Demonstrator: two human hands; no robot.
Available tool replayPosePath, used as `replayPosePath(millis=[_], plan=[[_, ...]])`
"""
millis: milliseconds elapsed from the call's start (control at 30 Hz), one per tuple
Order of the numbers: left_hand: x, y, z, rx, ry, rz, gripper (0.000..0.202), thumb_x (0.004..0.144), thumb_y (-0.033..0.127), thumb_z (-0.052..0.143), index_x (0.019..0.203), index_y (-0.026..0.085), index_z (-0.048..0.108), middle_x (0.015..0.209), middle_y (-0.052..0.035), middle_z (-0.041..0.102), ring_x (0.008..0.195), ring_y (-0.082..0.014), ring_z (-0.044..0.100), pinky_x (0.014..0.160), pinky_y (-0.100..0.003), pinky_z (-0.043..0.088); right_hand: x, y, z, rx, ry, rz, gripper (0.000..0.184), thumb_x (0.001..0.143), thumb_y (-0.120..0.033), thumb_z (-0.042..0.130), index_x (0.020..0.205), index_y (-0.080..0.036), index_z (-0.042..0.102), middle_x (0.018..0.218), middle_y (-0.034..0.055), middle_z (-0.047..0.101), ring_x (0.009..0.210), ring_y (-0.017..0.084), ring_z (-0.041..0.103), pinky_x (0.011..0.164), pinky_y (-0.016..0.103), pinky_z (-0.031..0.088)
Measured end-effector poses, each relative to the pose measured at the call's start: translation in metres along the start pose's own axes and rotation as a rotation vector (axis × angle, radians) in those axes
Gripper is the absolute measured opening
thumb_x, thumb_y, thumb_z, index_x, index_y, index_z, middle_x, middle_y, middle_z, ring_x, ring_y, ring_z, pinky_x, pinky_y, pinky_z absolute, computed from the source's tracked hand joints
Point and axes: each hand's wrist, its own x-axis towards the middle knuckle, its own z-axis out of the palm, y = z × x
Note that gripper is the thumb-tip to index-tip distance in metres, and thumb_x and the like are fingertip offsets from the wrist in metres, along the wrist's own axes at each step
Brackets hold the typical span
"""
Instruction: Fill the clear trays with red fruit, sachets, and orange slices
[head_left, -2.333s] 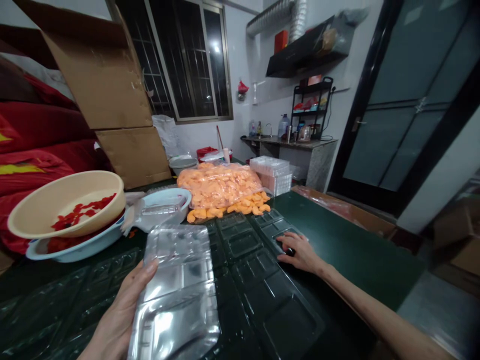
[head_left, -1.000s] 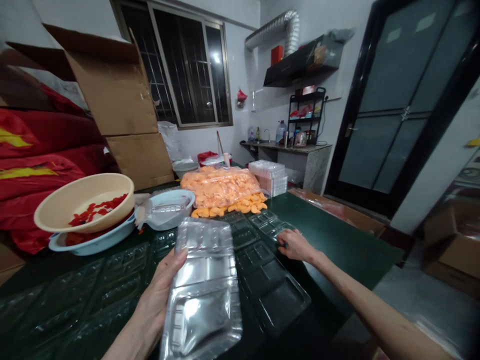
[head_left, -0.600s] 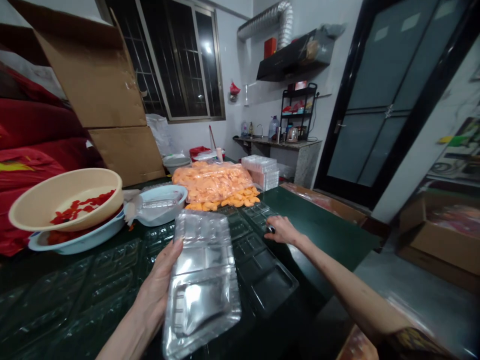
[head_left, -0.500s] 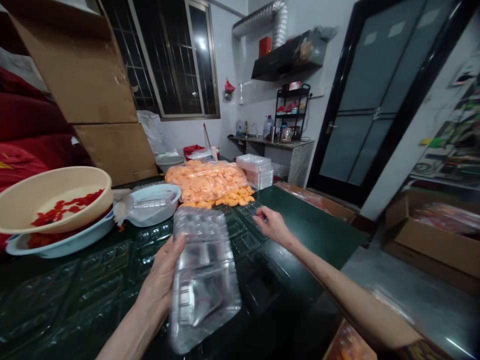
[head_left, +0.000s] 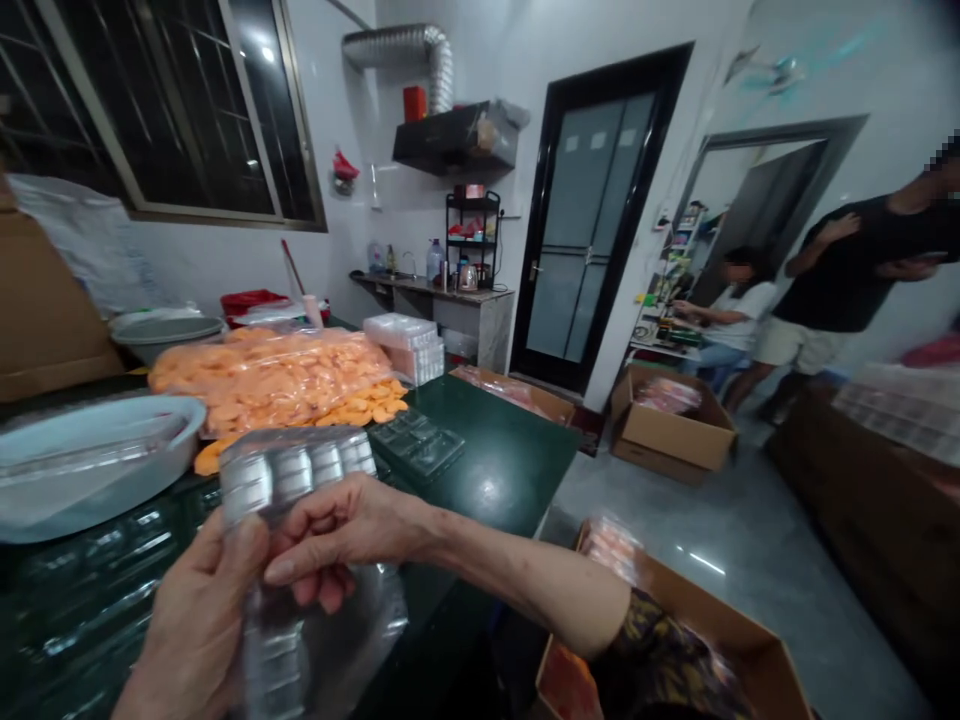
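Observation:
My left hand (head_left: 199,630) grips the lower edge of a transparent plastic blister tray (head_left: 296,470), which has moulded compartments and silvery reflections. My right hand (head_left: 337,540) reaches across from the right, and its fingers curl over the tray's middle. Beyond the tray, on the dark green table (head_left: 487,470), lies a bulging plastic bag of orange pieces (head_left: 270,380). Loose orange pieces (head_left: 379,405) sit at its front edge. A small stack of dark plastic trays (head_left: 414,445) lies just right of my hands. A pale blue basin (head_left: 90,460) stands at the left.
A stack of transparent trays (head_left: 401,350) stands behind the bag. Open cardboard boxes sit on the floor at the right (head_left: 671,425) and below my right arm (head_left: 660,640). Two people (head_left: 727,320) (head_left: 847,260) stand near the far doorway. A dark wooden counter (head_left: 877,480) runs along the right.
The view has swung right. My right hand has left the dark trays and crossed over to the tray in my left hand, now holding it too. The beige bowl has left view.

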Motion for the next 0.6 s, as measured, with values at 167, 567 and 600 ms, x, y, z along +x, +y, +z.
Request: replayPosePath(millis=[167,567,600], plan=[[-0.008,0.012,0.016,0.003,0.196,0.105,0.024,0.061,0.012,0.075,0.074,0.022,0.058,0.047,0.0065,0.059,0.034,-0.0089,0.05,0.033,-0.013,0.04,-0.009,-0.008,0.009,-0.016,0.063,-0.024,0.019,0.077,-0.032,0.065,0.07,-0.017,0.054,0.055,-0.0087,0.058,0.04,0.005,0.053,0.038,0.014,0.041],[-0.013,0.007,0.031,-0.083,0.002,0.131,0.042,0.068,0.052,0.067,0.08,0.017,0.047,0.055,0.0064,0.05,0.042,-0.007,0.049,0.041,-0.018,0.041,-0.016,0.008,0.001,0.052,0.118,-0.017,0.03,0.067,-0.035,0.073,0.066,-0.015,0.05,0.047,-0.0051,0.057,0.033,0.006,0.047,0.031,0.014,0.037],[-0.013,0.008,0.031,-0.086,0.005,0.134,0.042,0.067,0.052,0.067,0.079,0.017,0.047,0.056,0.0064,0.05,0.043,-0.0064,0.048,0.041,-0.017,0.04,-0.016,0.008,0.001,0.047,0.117,-0.015,0.029,0.068,-0.035,0.072,0.066,-0.015,0.051,0.047,-0.0048,0.057,0.033,0.006,0.047,0.032,0.015,0.037]])
